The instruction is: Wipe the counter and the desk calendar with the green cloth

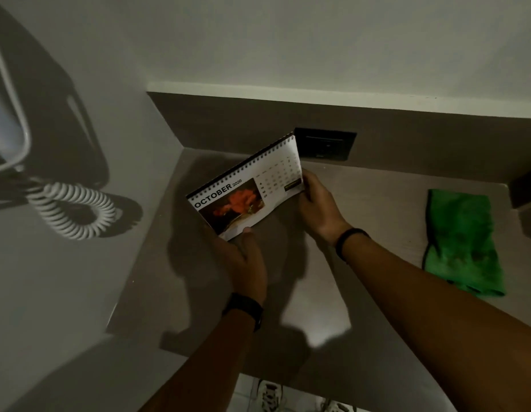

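Hands hold the white spiral-bound desk calendar (246, 188), open at October with a red flower picture, near the centre of the frame and seemingly lifted clear of the brown-grey counter (377, 203). The left hand (243, 260) grips its lower edge, fingers closed under the card; the right hand (317, 203) pinches its right edge, thumb on the printed page. The crumpled green cloth (463, 242) lies untouched at the right of the frame, well apart from both hands. Judging from this, no wiping is under way; whether the counter is already wiped cannot be told, and the calendar seems yet to be done.
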A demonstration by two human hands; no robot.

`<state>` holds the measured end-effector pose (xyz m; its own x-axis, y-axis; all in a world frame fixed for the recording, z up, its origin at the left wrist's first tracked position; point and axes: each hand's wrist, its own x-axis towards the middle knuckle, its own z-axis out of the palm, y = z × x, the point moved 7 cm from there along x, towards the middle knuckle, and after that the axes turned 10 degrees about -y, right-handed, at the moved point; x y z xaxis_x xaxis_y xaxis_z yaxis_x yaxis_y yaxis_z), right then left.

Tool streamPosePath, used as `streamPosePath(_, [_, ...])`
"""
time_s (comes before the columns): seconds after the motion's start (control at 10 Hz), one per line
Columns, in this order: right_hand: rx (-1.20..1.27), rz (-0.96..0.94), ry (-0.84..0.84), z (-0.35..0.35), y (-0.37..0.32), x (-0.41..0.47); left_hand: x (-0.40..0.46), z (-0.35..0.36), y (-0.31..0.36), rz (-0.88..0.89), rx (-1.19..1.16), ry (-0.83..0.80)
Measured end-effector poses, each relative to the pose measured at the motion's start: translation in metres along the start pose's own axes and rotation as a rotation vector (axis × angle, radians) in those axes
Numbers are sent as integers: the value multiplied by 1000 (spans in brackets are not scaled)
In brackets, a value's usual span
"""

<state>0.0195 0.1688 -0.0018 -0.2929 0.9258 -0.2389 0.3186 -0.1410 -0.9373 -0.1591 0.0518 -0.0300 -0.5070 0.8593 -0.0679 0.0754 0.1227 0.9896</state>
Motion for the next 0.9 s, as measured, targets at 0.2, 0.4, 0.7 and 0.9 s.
streamPosePath(0.2, [122,-32,116,17,4,-28,51,-13,9,-98,8,-114])
streamPosePath(0.4, [145,-12,248,34,8,-31,112,-11,18,-137,91,-303])
streamPosePath(0.7, [90,23,260,44,14,-30,123,-8,12,-99,87,-357])
streamPosePath(0.9, [163,71,203,38,24,-61,107,-16,18,107,368,-275])
